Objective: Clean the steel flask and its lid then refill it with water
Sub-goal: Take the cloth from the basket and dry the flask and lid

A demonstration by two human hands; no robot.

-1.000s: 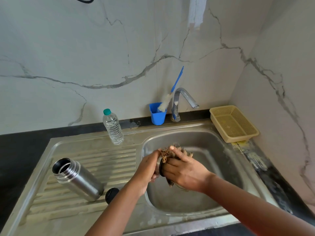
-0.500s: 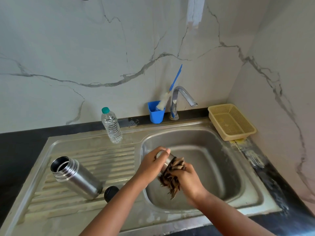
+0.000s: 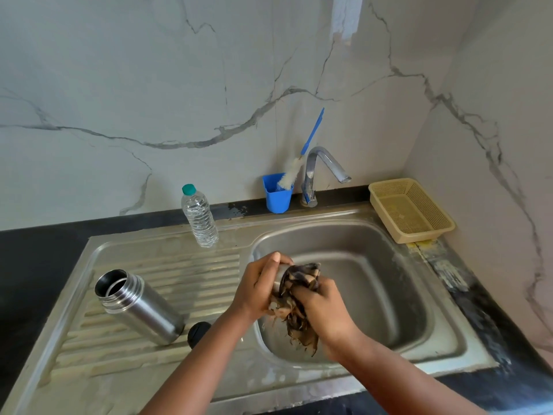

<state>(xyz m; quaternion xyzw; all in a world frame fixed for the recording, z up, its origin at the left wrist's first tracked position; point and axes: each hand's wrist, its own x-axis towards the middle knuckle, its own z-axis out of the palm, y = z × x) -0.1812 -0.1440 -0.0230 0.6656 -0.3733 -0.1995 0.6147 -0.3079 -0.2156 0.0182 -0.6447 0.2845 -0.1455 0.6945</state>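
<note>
The lid (image 3: 279, 272) sits over the basin (image 3: 374, 265), gripped in our left hand (image 3: 259, 287), while our right hand (image 3: 321, 307) closes around a wet rag (image 3: 294, 307) pressed against it. We judge the wet steel could slip and drop into the basin. The flask (image 3: 136, 307) lies open on the drainboard (image 3: 185, 265) and might roll. The rag and fingers hide nearly all of the lid, and a black thing (image 3: 199, 333) beside the flask is unclear.

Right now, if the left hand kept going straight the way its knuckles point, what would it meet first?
The left hand points up and right across the sink basin. It already grips the steel lid, with the scrub rag pressed against it. Past those, probably the basin's far wall; depth is unclear.
</note>
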